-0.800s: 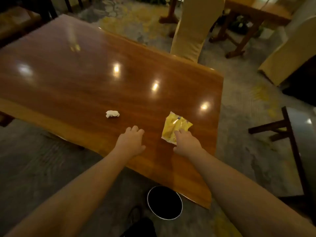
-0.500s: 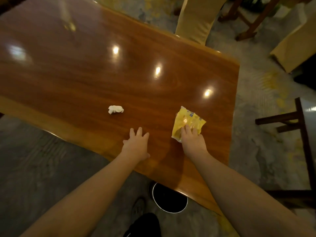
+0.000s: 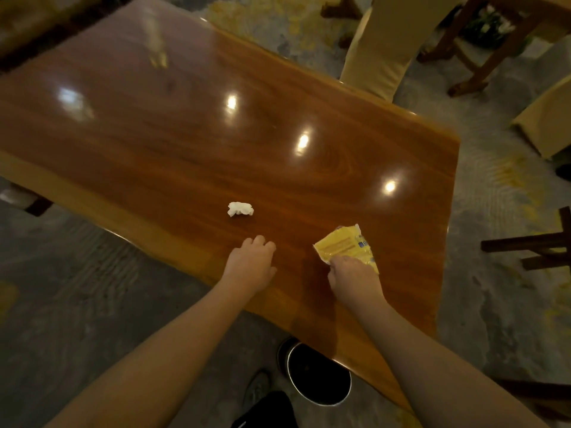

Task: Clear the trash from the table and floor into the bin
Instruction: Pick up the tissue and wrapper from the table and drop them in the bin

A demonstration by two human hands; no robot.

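The right hand (image 3: 355,273) is now closing its fingers on the yellow wrapper (image 3: 346,247), lifting its edge; the left hand (image 3: 251,264), fingers loosely curled and empty, is resting at 5 o'clock of the crumpled tissue (image 3: 240,209), bin (image 3: 318,373) waiting below.

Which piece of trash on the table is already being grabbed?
The yellow wrapper, pinched at its near edge by the right hand. The white crumpled tissue lies untouched beyond the left hand.
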